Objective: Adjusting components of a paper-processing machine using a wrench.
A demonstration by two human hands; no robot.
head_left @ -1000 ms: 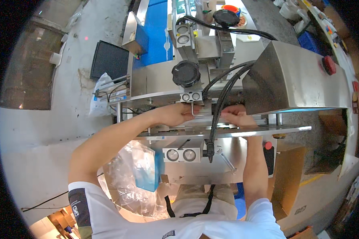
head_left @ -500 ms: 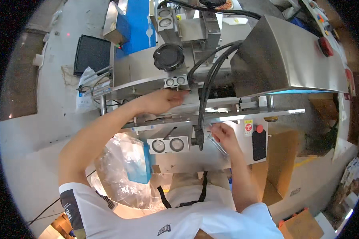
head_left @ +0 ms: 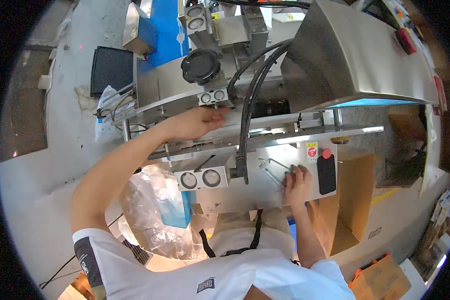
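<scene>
My left hand (head_left: 199, 123) reaches over the machine's front rail, just below a small two-dial block (head_left: 212, 97). Its fingers point right, loosely bent and slightly apart, and nothing shows in them. On the flat steel panel (head_left: 245, 197) nearest me, my right hand (head_left: 298, 184) has its fingers curled down at the near ends of two tools. One is an open-end wrench (head_left: 272, 175); the other is a thin, dark rod-like tool (head_left: 279, 163), perhaps a hex key. What the right fingertips grip is hidden.
A larger two-dial block (head_left: 201, 178) and thick black cables (head_left: 245, 115) stand between my hands. A steel housing (head_left: 355, 55) rises at right. The panel carries a red button (head_left: 326, 153). Below are a clear plastic bag (head_left: 155, 220) and an open cardboard box (head_left: 352, 205).
My right hand has come down and right, from above the wrench to the tools' near ends. My left hand stays below the small dial block, its fingers shifted slightly. The view has moved a little.
</scene>
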